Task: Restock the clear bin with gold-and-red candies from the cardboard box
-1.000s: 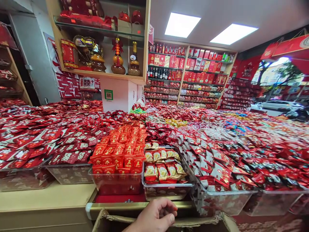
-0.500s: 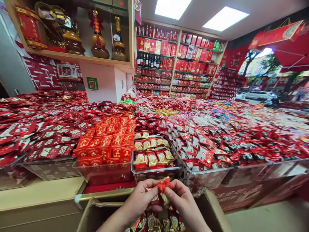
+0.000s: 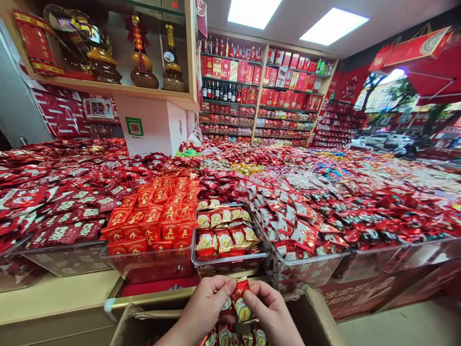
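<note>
Head view: at the lower middle of the frame, a red-and-gold packet (image 3: 242, 302) stands nearly upright, its long axis running up and down the picture, red end on top. It sits between the left hand (image 3: 210, 303) and the right hand (image 3: 271, 307), neither clearly nearer; thumb and fingers of each are pinched on it, the left at its upper left edge, the right at its right edge. Another packet shows behind the left fingers (whether that one is gripped too, I cannot tell).

Below the hands, similar packets (image 3: 226, 335) lie inside a cardboard box (image 3: 319, 310). Straight above in the frame is a clear tub (image 3: 230, 262) with look-alike packets in rows, its front rim lying between the hands and those rows. Bright red packets (image 3: 154, 218) fill the tub on its left; white-and-red packets (image 3: 304, 233) heap up to the right.
</note>
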{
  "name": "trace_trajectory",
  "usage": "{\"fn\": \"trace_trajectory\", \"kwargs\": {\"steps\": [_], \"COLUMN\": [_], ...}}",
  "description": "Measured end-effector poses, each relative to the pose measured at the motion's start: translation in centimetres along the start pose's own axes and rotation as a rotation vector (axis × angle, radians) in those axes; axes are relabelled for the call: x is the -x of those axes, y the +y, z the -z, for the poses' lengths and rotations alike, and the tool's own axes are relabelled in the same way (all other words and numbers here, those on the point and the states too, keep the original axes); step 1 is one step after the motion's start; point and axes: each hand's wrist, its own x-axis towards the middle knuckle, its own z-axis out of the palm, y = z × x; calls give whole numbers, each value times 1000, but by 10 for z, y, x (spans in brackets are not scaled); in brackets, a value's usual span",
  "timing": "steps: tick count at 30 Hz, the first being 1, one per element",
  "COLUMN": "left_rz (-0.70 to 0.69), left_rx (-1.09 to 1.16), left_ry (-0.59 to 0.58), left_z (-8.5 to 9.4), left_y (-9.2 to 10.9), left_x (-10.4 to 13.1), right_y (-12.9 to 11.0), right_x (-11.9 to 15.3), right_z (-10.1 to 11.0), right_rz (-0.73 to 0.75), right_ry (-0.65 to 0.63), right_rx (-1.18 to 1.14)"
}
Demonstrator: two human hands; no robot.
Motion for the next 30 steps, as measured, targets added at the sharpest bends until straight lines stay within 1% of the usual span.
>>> {"fn": "trace_trajectory", "kwargs": {"steps": [1,3,5,6,7,9,11,12,14,15,16,17,19,21,23,25,28,30], "left_rz": [-12,-39,-59,-64,-60,-32,-6,2,22,35,38,25,-59,-152,-179,-156,-139,-132], "left_rx": [-6,-14,-4,13,32,50,27,9,-22,-44,-79,-129,-262,-390,-464,-492,-506,-503], "left_ry": [20,47,80,109,140,197,217,205,156,128,106,93,96,98,87,74,83,83], "left_z": [1,4,7,8,9,10,9,9,7,7,7,8,11,14,17,17,16,15], "left_y": [0,1,3,3,3,2,-2,-5,-12,-15,-18,-21,-24,-25,-24,-23,-21,-20], "left_x": [0,-1,-1,-1,-2,-3,-4,-5,-8,-9,-11,-12,-15,-16,-17,-17,-17,-17], "right_y": [3,6,2,-4,-12,-37,-66,-81,-104,-111,-115,-116,-111,-100,-88,-78,-69,-66], "right_x": [0,0,0,-1,-3,-13,-36,-53,-96,-120,-144,-167,-203,-226,-237,-242,-244,-246], "right_z": [1,5,8,9,9,4,-7,-14,-29,-36,-42,-46,-52,-52,-50,-46,-42,-40], "right_rz": [14,-13,-42,-17,32,145,266,337,463,475,419,378,297,235,190,154,107,94], "right_ry": [-14,-71,-133,-141,-118,-23,89,142,250,298,326,337,339,325,301,268,231,235], "right_rx": [23,38,73,110,154,249,356,435,627,746,859,901,972,1024,1076,1121,1172,1196]}}
